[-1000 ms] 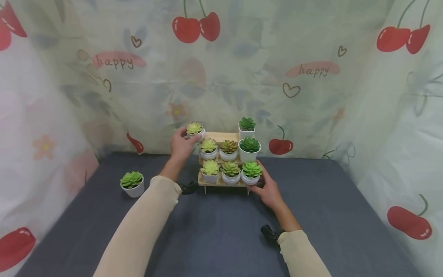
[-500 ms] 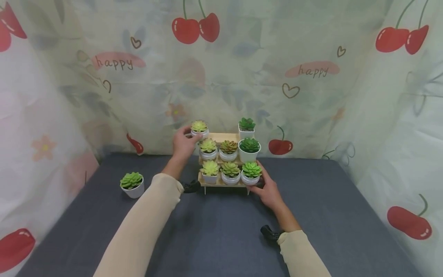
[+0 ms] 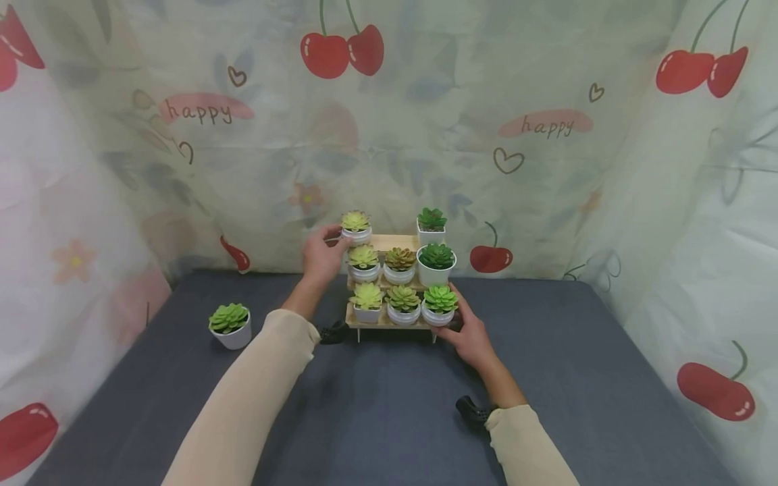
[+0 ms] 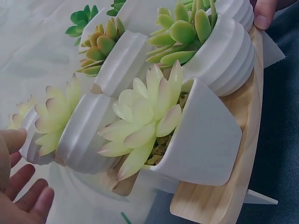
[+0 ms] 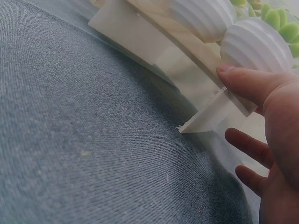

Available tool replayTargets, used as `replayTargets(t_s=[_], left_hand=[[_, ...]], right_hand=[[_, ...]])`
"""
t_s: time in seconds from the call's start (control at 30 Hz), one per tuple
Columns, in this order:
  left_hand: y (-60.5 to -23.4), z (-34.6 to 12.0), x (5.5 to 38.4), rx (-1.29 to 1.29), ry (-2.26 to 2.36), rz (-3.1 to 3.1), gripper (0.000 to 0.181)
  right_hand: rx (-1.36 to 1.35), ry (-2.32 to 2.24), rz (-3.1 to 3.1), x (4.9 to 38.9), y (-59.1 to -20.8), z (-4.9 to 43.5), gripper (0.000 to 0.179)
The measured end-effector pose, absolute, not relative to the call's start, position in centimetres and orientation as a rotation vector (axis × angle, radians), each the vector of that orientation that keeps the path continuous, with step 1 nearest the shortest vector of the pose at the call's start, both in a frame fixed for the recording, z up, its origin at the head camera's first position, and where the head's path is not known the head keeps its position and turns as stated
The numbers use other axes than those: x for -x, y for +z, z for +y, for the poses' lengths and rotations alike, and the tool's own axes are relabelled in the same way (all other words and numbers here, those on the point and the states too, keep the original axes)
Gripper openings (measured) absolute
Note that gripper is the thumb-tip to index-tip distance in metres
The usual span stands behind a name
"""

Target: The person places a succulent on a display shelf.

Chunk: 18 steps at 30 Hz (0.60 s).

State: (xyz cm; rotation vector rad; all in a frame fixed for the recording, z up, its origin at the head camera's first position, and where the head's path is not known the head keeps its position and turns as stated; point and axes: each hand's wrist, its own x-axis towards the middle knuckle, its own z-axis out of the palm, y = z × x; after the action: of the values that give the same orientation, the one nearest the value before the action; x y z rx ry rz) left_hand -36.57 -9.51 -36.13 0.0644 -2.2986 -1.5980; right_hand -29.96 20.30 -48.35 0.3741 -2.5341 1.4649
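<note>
A three-tier wooden display stand [image 3: 395,241] holds small potted succulents. At the top tier's left end sits a pale yellow-green succulent [image 3: 356,221] in a ribbed white pot. My left hand [image 3: 322,255] is just left of that pot, thumb tip and fingertips right at its side; in the left wrist view the fingers are loosely spread. My right hand [image 3: 474,336] holds the stand's lower right corner, thumb on the bottom board's edge beside a bright green succulent [image 3: 440,299]. Its index finger is hidden behind the board in the right wrist view.
One more green succulent in a white pot [image 3: 231,325] stands on the dark table cloth [image 3: 389,418] to the left, near my left sleeve. A cherry-print curtain [image 3: 401,135] hangs behind and at both sides.
The pale succulent's pot has shifted right onto the top tier's left end. My left hand followed it, and its fingers have loosened from round the pot. The right hand stays put.
</note>
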Motion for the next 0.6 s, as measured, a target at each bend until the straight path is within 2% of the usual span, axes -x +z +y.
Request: replayTargets(t_s=[0.27, 0.6], left_hand=[[-36.03, -9.66, 36.46, -0.017, -1.606, -2.381, 0.046], [-35.65, -9.24, 36.21, 0.188, -1.55, -2.505, 0.055]], right_hand=[[-0.373, 1.459, -2.544, 29.9, -48.41, 20.25, 0.096], [-0.393, 1.452, -2.521, 29.99, -48.59, 20.34, 0.095]])
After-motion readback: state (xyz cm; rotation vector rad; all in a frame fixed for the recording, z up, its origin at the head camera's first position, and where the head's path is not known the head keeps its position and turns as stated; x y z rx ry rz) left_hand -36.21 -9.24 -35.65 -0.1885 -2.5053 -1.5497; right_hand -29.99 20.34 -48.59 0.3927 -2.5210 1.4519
